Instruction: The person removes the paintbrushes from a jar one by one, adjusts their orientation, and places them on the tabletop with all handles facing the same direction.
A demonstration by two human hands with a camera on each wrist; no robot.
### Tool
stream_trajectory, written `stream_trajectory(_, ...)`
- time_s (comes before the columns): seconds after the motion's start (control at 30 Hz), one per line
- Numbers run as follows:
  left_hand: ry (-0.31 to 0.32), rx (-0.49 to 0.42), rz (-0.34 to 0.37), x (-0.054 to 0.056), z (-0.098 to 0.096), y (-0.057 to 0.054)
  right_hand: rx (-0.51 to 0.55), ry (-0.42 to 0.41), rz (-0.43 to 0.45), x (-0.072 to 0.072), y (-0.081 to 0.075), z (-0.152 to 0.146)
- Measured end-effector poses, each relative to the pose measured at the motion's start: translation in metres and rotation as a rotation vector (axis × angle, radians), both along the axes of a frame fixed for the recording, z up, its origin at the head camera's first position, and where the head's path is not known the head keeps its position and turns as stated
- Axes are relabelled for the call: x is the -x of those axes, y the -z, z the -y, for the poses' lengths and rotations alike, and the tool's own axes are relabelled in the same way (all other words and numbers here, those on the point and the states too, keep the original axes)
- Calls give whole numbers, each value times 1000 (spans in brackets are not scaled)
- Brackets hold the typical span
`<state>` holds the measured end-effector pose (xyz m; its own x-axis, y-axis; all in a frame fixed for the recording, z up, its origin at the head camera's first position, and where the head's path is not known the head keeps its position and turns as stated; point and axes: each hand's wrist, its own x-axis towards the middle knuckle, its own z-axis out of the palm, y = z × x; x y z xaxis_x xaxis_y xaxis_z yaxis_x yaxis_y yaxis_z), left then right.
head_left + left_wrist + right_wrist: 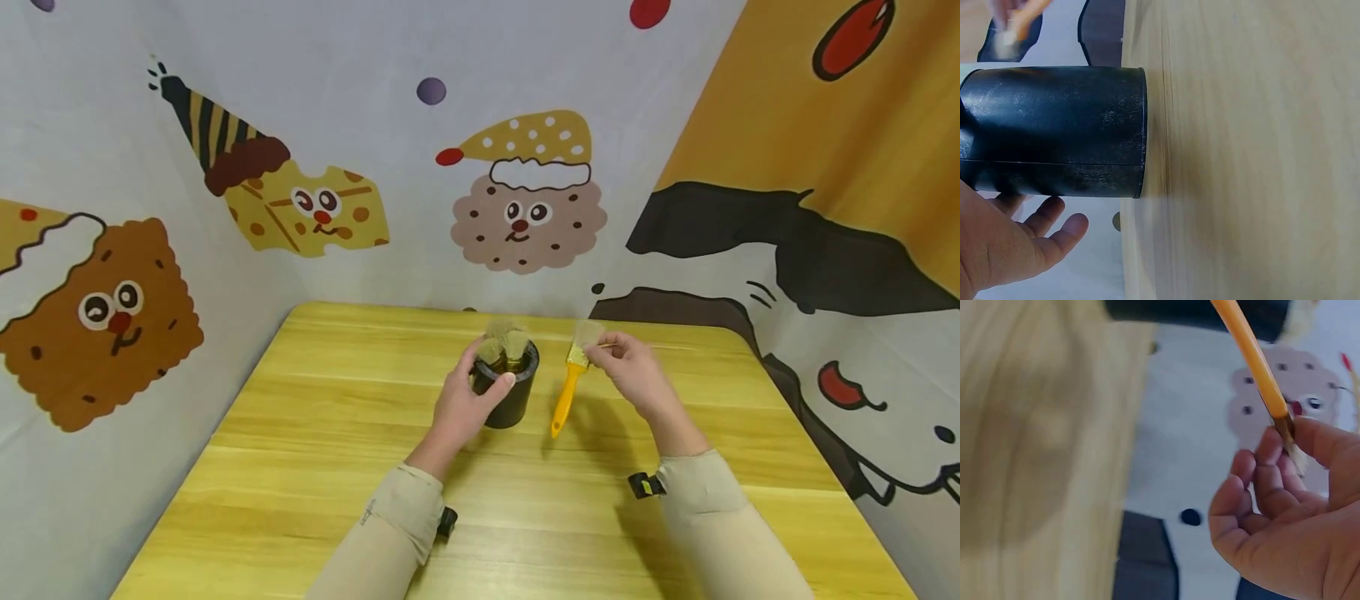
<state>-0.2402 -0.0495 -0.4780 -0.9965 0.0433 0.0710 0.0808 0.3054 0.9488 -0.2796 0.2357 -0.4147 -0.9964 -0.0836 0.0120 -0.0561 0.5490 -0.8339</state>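
Note:
My left hand (461,404) grips a black cylindrical cup (510,410) near its rim, thumb on the near side. Several brushes (515,344) stand in the cup with pale bristles up; their handles are hidden inside. In the left wrist view, the cup (1054,125) shows its dark scuffed wall above the fingers (1075,225). To the right of the cup, my right hand (633,375) pinches a paintbrush (567,392) at its metal band, bristles up and yellow-orange handle pointing down. The right wrist view shows thumb and fingertips on the band of this paintbrush (1260,369).
A wood-grain table (315,467) lies under both hands. Behind it and to both sides hangs a white cloth (360,75) printed with cartoon food and an animal. A small black device (647,485) sits at the right wrist.

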Motion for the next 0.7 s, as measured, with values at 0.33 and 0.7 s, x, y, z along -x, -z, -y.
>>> stream_trajectory(0.33, -5, 3, 2, -2, 0, -3, -161, -163, 224, 35, 45, 9)
stream_trajectory(0.7, -11, 12, 7, 0, -1, -1, -217, -158, 217, 50, 72, 29)
